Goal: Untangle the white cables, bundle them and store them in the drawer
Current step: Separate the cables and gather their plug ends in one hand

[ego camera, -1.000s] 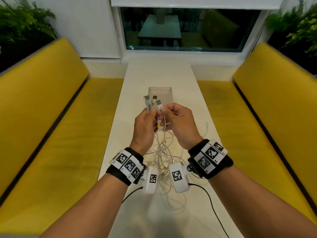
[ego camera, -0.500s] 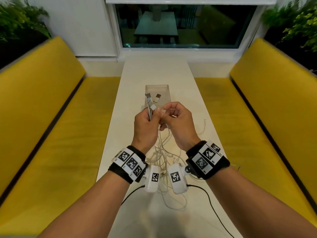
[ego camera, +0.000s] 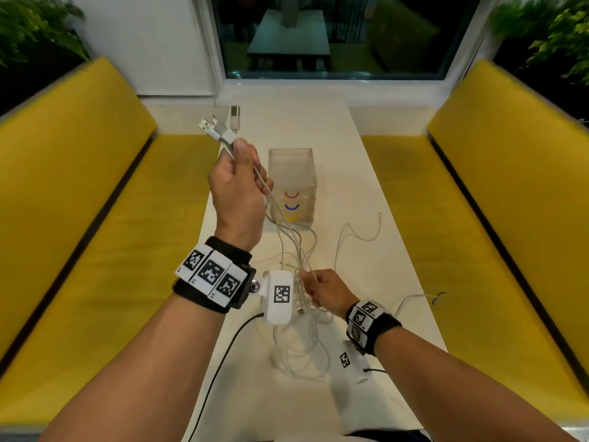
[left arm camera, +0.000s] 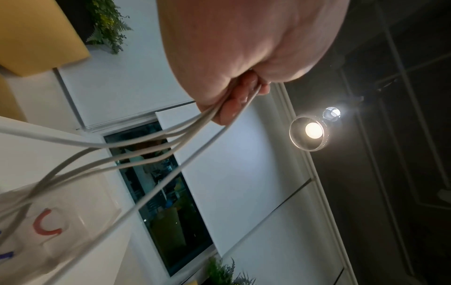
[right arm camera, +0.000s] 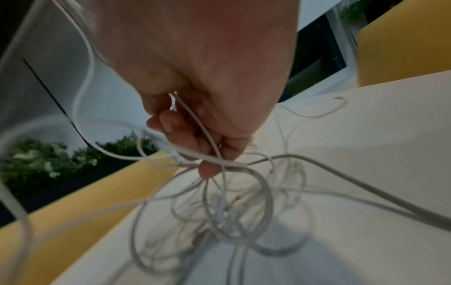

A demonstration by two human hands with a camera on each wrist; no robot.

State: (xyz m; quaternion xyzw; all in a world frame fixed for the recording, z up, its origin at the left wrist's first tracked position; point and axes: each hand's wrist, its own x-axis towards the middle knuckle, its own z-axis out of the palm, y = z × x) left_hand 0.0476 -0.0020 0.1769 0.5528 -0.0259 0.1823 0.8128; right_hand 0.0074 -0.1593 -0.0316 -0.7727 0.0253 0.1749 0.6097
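Note:
My left hand point(ego camera: 237, 183) is raised over the table's left side and grips several white cables point(ego camera: 296, 250) just below their USB plugs point(ego camera: 216, 129), which stick up past the thumb. In the left wrist view the cables point(left arm camera: 156, 142) run out from under the curled fingers point(left arm camera: 234, 106). They hang down into a loose tangle point(ego camera: 299, 339) on the white table point(ego camera: 366, 193). My right hand point(ego camera: 325, 291) is low, near the tangle, and its fingers point(right arm camera: 185, 135) curl round the strands point(right arm camera: 207, 138). A small clear drawer unit point(ego camera: 291, 183) with red, blue and yellow handles stands just beyond.
Yellow bench seats point(ego camera: 105, 250) run along both sides of the narrow table. Loose cable ends point(ego camera: 379, 218) trail to the right of the drawer unit, and another end point(ego camera: 436, 296) lies near the right edge. Black wires point(ego camera: 223, 355) from the wrist cameras cross the near table.
My hands were together at chest height on the plug ends. Now the left hand has lifted up and left with the plugs, and the right has slid down the cables toward the table.

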